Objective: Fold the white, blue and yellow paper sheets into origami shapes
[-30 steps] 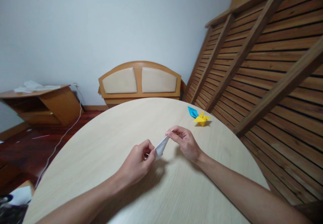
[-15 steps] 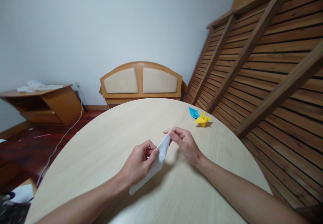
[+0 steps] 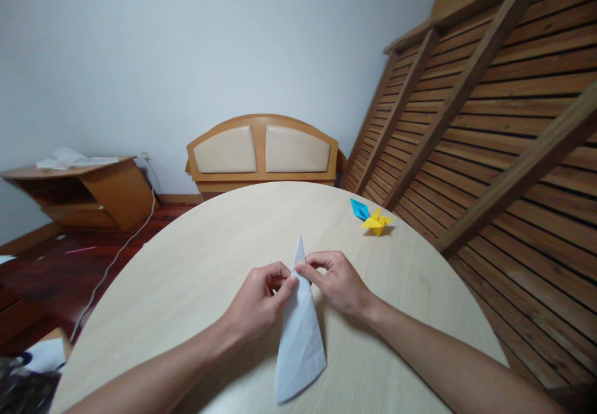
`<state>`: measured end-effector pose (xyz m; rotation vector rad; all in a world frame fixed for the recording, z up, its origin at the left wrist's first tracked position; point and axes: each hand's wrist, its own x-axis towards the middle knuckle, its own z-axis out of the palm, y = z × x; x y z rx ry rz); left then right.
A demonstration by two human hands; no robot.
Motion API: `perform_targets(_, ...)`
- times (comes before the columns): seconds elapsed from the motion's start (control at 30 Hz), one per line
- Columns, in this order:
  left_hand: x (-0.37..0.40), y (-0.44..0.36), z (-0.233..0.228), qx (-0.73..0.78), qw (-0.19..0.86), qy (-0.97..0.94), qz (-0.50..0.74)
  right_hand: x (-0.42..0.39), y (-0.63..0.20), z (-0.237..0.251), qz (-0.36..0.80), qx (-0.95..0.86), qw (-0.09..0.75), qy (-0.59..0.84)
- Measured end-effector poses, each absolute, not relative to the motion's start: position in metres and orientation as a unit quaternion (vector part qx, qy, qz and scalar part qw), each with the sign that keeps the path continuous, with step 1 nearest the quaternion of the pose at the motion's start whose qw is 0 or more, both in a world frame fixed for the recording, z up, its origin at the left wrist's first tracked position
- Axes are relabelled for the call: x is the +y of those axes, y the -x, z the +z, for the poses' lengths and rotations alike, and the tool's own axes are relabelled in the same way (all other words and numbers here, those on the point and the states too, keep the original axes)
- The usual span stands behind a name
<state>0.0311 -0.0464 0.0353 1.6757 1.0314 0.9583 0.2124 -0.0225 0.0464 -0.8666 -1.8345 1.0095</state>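
Observation:
A folded sheet of white paper (image 3: 302,345) is held above the round table (image 3: 224,234), its narrow point facing away from me and its wide end toward me. My left hand (image 3: 263,296) pinches its left edge, thumb on top. On the right edge, slightly nearer the tip, my right hand (image 3: 338,280) pinches it between thumb and curled fingers. Beyond my right hand lie a yellow origami bird (image 3: 375,222) and a blue folded paper piece (image 3: 359,209), close together near the table's far right edge.
A slatted wooden frame (image 3: 466,134) leans along the right side. Behind the table stands a padded headboard (image 3: 262,147). At left are a low wooden cabinet (image 3: 102,193) with white material on top and a white cable (image 3: 114,262) on the floor.
The paper has turned from an edge-on slant to show its broad face, its tip now pointing straight away. My right hand has shifted left and nearer, close to my left hand.

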Motion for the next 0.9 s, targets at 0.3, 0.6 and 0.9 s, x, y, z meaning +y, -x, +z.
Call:
perform_targets(0.3, -0.043, -0.03, 0.04, 0.467, 0.39, -0.66, 0.441, -0.022, -0.202, 0.035, 0.502, -0.668, 0.43, 0.342)
perform_targets(0.6, -0.035, -0.022, 0.039, 0.445, 0.4, -0.701, 0.387, -0.022, -0.208, 0.04, 0.471, -0.707, 0.38, 0.366)
perform_targets(0.9, -0.031, -0.018, 0.039, 0.468, 0.318, -0.661, 0.493, -0.018, -0.198, 0.03, 0.526, -0.65, 0.406, 0.368)
